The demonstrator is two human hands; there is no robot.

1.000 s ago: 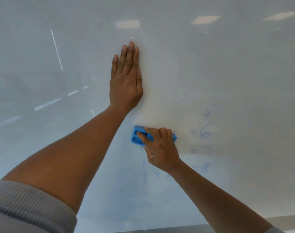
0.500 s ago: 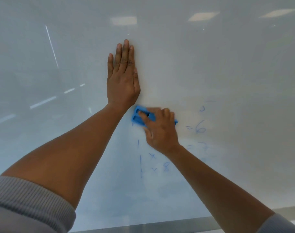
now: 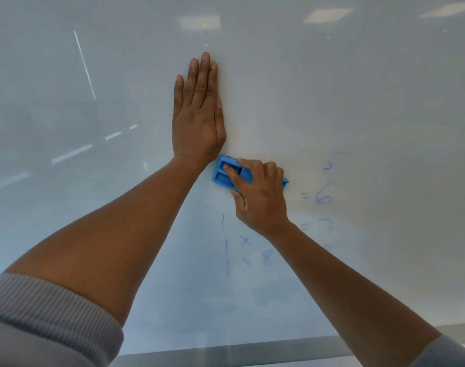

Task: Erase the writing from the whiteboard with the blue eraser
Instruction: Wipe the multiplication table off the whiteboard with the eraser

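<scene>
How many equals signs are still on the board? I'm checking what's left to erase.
2 show: one left of the 6, one fainter below it. The right hand and blue eraser may hide more.

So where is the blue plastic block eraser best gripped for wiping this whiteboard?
Across its long edges, from the back face toward the viewer. The blue plastic block eraser lies flat on the white whiteboard, recessed back showing; the right hand spans it so, one fingertip in a recess. The left hand rests flat above.
</scene>
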